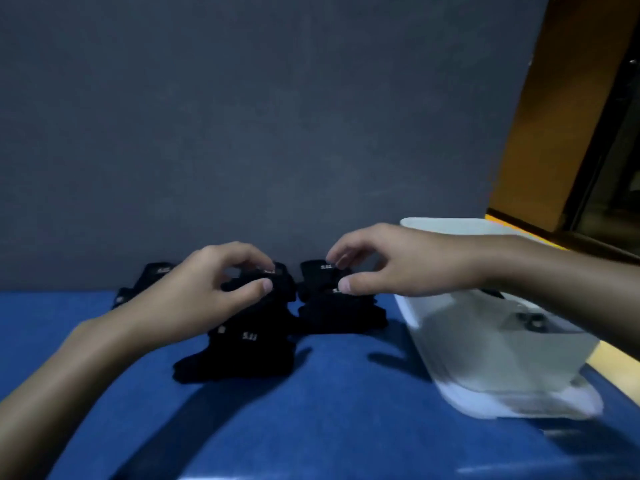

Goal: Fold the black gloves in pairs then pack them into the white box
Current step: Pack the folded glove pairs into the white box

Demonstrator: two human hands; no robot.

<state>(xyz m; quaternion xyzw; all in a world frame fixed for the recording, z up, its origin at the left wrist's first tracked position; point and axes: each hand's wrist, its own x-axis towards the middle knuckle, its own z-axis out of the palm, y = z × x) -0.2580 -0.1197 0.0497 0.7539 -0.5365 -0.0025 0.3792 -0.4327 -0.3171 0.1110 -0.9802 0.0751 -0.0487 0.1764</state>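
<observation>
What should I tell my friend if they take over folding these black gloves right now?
Left hand: pinches the top of the middle glove heap.
Right hand: pinches the top of the right glove heap.
A third glove heap lies behind the left hand; all are on the blue table.
The white box stands at the right with something dark inside, perhaps gloves already packed.
Left to do: fold the heaps in pairs and pack them.
</observation>
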